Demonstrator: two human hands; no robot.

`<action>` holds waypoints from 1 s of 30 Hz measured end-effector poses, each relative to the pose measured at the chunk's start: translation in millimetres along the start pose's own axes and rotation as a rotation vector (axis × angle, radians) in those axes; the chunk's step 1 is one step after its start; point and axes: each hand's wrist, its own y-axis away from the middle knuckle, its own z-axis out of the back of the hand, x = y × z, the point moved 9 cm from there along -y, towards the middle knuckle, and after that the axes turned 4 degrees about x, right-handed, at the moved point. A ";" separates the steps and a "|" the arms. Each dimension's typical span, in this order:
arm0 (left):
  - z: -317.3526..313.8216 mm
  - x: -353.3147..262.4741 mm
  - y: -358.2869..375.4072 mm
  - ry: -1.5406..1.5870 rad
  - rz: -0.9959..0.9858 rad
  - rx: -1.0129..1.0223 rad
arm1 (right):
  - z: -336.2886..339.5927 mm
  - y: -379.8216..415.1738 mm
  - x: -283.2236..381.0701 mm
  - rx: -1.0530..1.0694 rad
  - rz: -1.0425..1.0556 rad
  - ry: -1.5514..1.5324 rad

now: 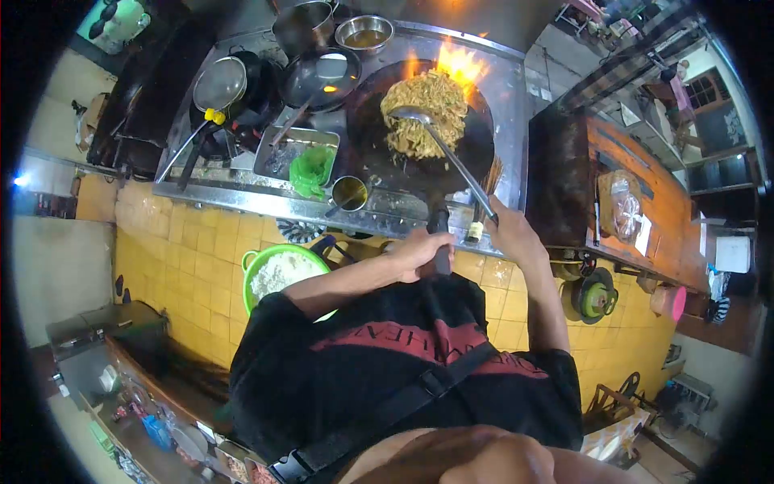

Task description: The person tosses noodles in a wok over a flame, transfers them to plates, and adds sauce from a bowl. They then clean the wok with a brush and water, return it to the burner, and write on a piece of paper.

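Observation:
My left hand (421, 252) is wrapped around the dark handle of a wok (367, 133), close to my body. In the wok lies a heap of what looks like fried noodles (431, 93), with flames (461, 66) rising at its far right edge. A long-handled metal ladle (461, 165) is gripped in my right hand (513, 230). The ladle's bowl rests against the upper left part of the noodles, and its shaft slants down to the right.
Left of the wok are a metal tray with a green plastic bag (313, 169), a small metal pot (350, 194), a dark pan (321, 79) and a strainer (220, 85). A green basin of rice (256, 264) stands below the counter edge. A wooden table (609, 161) is at right.

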 end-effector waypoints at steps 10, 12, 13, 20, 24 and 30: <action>28.3 -4.8 -17.1 -0.123 -0.086 -0.115 | -19.7 -4.6 -9.7 -0.062 -0.081 0.145; 13.0 10.6 -6.8 -0.021 -0.038 -0.069 | -5.8 1.1 2.1 -0.066 -0.024 0.085; 22.2 -4.1 -6.1 -0.233 -0.035 -0.122 | -2.4 4.9 9.8 -0.080 0.050 0.110; 64.5 -31.8 -57.1 -0.111 -0.269 -0.119 | -43.1 -11.5 -22.9 -0.043 -0.106 0.234; 17.4 11.4 -14.2 -0.034 -0.071 -0.099 | -19.0 -1.2 -2.9 -0.086 -0.026 0.185; 85.5 -37.9 -74.3 -0.223 -0.235 -0.076 | -38.9 -4.2 -13.6 -0.062 0.011 0.248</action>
